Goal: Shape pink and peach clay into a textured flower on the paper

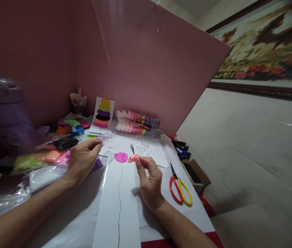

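1. Right hand [150,182] – thumb and fingers pinch a coral clay lump [133,158]; the lump is just beside the magenta patch [121,157] on the white strip [129,210]; whether it touches the strip, I cannot tell.
2. Left hand [83,160] – thumb and fingertips drawn close together; whether they grip anything, I cannot tell.
3. Scissors [180,191] lie right of the right hand; a small black fork [132,148] lies beyond the lump.
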`<state>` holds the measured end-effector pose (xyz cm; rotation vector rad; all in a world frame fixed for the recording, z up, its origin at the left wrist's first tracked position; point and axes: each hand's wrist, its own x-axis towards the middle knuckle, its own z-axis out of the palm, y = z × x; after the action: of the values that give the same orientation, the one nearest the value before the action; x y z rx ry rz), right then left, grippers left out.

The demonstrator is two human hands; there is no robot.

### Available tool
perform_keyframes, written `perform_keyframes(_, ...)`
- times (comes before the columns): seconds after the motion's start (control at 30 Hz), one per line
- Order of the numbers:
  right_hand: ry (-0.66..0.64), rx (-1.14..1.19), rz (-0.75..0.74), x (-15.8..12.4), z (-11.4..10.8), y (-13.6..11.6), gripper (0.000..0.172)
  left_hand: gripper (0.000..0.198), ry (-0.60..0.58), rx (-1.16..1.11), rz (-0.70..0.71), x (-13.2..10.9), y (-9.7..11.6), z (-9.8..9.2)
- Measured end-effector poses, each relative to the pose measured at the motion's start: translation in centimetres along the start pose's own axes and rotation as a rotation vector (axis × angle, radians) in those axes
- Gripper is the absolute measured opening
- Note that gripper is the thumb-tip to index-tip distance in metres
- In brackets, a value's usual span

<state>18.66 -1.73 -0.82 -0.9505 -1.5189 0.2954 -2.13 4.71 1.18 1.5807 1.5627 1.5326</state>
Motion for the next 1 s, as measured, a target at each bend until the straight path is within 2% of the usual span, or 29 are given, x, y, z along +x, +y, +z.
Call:
perform_keyframes(0.1,0.005,0.019,0.061,-0.2,0.2,0.3,0.012,0.038,-0.063,0.096,-0.033,0.4,-0.1,0.0)
perform_keyframes(0.2,0.009,0.035,0.097,-0.2,0.5,0.3,0.008,0.045,-0.091,0.098,0.014,-0.7,1.0,0.1)
perform_keyframes(0.23,-0.012,0.031,0.087,-0.3,0.5,0.2,0.008,0.045,-0.150,0.021,0.023,-1.3,1.5,0.2)
perform_keyframes(0.3,-0.096,-0.002,0.022,-0.3,0.6,-0.2,0.011,0.051,-0.383,-0.240,-0.007,-2.8,2.6,0.6)
perform_keyframes(0.37,-0.189,-0.059,-0.077,-0.4,0.5,-0.6,0.019,0.055,-0.590,-0.410,-0.090,-4.0,3.4,0.9)
perform_keyframes(0.43,-0.226,-0.093,-0.140,-0.5,0.5,-1.1,0.027,0.045,-0.678,-0.495,-0.173,-4.4,3.5,1.0)
perform_keyframes(0.5,-0.200,-0.046,-0.101,-0.5,0.4,-1.4,0.027,0.038,-0.628,-0.543,-0.221,-4.2,3.3,0.9)
perform_keyframes(0.53,-0.180,0.023,-0.029,-0.5,0.4,-1.5,0.024,0.036,-0.595,-0.563,-0.232,-3.9,3.0,0.7)
perform_keyframes(0.63,-0.167,0.366,0.294,-0.3,0.5,-1.6,0.013,0.034,-0.567,-0.588,-0.237,-3.1,2.6,0.3)
perform_keyframes(0.73,-0.184,0.658,0.516,0.1,0.6,-1.6,0.016,0.035,-0.579,-0.568,-0.242,-2.9,2.5,0.2)
perform_keyframes(0.87,-0.174,0.744,0.581,0.3,0.6,-1.8,0.027,0.037,-0.565,-0.543,-0.257,-3.1,2.4,0.4)
perform_keyframes(1.0,-0.212,0.606,0.552,0.1,0.5,-2.2,0.032,0.037,-0.551,-0.509,-0.279,-3.2,2.4,0.4)
